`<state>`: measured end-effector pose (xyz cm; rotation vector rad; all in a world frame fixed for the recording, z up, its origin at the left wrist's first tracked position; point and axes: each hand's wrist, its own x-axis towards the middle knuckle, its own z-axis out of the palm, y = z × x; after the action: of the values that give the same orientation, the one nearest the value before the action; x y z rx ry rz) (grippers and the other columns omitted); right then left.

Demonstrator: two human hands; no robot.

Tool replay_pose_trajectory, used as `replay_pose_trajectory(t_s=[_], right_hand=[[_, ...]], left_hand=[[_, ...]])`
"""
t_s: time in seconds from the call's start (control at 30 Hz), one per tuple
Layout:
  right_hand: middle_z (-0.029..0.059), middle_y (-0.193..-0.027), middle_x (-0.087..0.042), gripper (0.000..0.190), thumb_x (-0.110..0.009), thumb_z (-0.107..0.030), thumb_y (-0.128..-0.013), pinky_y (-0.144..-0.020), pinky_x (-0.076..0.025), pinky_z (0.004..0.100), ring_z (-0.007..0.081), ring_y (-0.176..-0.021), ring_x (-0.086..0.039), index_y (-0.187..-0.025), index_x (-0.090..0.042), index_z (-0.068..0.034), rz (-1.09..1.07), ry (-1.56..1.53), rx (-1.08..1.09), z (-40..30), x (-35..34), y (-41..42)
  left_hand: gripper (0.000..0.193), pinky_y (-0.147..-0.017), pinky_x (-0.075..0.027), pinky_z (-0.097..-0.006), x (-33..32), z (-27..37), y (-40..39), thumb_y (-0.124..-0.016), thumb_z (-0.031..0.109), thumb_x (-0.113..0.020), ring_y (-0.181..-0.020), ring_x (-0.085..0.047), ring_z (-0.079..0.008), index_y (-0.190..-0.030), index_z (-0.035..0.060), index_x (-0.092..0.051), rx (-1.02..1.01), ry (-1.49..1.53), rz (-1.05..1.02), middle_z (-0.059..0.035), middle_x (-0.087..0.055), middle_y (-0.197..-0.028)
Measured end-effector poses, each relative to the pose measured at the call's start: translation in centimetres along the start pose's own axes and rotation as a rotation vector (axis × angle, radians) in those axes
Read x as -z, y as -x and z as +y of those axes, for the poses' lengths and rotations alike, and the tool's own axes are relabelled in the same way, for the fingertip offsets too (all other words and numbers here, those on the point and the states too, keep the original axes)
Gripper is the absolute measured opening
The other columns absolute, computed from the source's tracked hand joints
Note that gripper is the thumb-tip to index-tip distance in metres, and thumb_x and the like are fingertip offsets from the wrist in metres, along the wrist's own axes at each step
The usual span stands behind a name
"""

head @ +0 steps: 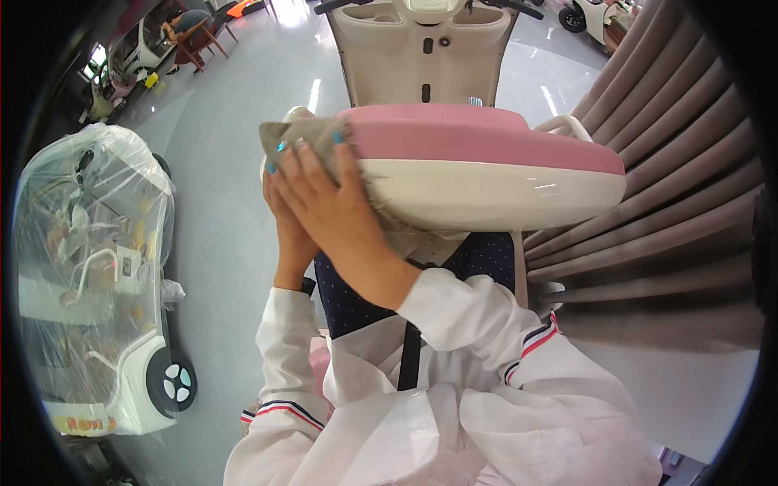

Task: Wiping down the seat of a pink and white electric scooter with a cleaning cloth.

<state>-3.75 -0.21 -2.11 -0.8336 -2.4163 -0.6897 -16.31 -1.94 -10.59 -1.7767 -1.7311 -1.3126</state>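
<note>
Before me is a padded seat or backrest with a pink top (437, 140) and a glossy cream lower shell (486, 191). My right hand (340, 203) reaches across to its left end and lies over a grey-brown cloth (328, 130), pressing it against the surface. The cloth drapes over that end and down the cream side. Beneath and left of the right hand is my left hand (292, 234), at the seat's left end. Its fingers are mostly hidden, so its grip does not show.
A cream scooter front panel (425, 64) with handlebars stands beyond the seat. At left is a small white vehicle wrapped in clear plastic (97, 273). Grey-brown curtains (656, 164) hang close on the right. A person (188, 30) sits on a chair in the far left background.
</note>
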Motion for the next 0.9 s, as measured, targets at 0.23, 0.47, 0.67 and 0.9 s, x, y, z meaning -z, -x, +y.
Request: replay_pose_trajectory(t_s=[0.23, 0.47, 0.67, 0.9], right_hand=[[-0.0019, -0.151, -0.027, 0.058, -0.048, -0.031, -0.090, -0.117, -0.004, 0.0489, 0.0199, -0.143, -0.012, -0.145, -0.032, -0.020, -0.279, 0.516, 0.392, -2.8, -1.5, 0.4], [-0.0058, -0.157, -0.015, 0.061, -0.041, -0.027, -0.093, -0.118, 0.001, 0.0389, 0.0077, -0.143, -0.010, -0.150, -0.020, -0.021, -0.174, 0.437, 0.382, -1.7, -6.7, 8.0], [-0.0063, -0.152, -0.026, 0.059, -0.046, -0.015, -0.090, -0.114, -0.024, 0.0267, 0.0084, -0.136, -0.027, -0.147, -0.028, -0.014, -0.002, 0.456, 0.405, 2.3, -9.4, 12.4], [-0.0045, -0.114, -0.062, 0.030, -0.053, -0.012, -0.083, -0.097, -0.045, 0.0266, 0.0150, -0.111, -0.054, -0.110, -0.066, -0.017, -0.207, -0.697, 0.143, 7.3, -9.9, 17.5]], left_hand=[[0.069, -0.106, -0.029, -0.0512, -3.2, -3.6, 4.9, -0.080, 0.023, -0.069, -0.132, -0.032, -0.0426, -0.137, 0.0037, -0.035, 0.092, 0.052, -0.168, -0.0232, -0.035, -0.143], [0.058, -0.104, -0.032, -0.0495, -7.9, -3.2, 13.4, -0.085, 0.019, -0.063, -0.129, -0.036, -0.0415, -0.135, 0.0022, -0.038, 0.248, 0.070, -0.299, -0.0243, -0.040, -0.139], [0.032, -0.096, -0.038, -0.0488, -8.6, 1.0, 11.7, -0.085, 0.014, -0.058, -0.114, -0.050, -0.0409, -0.114, 0.0003, -0.058, 0.303, 0.154, -0.319, -0.0231, -0.057, -0.119], [0.051, -0.105, -0.016, -0.0640, -9.4, 8.5, 10.8, -0.086, 0.024, -0.061, -0.127, -0.037, -0.0437, -0.131, 0.0061, -0.047, 0.177, -0.175, -0.076, -0.0192, -0.050, -0.130]])
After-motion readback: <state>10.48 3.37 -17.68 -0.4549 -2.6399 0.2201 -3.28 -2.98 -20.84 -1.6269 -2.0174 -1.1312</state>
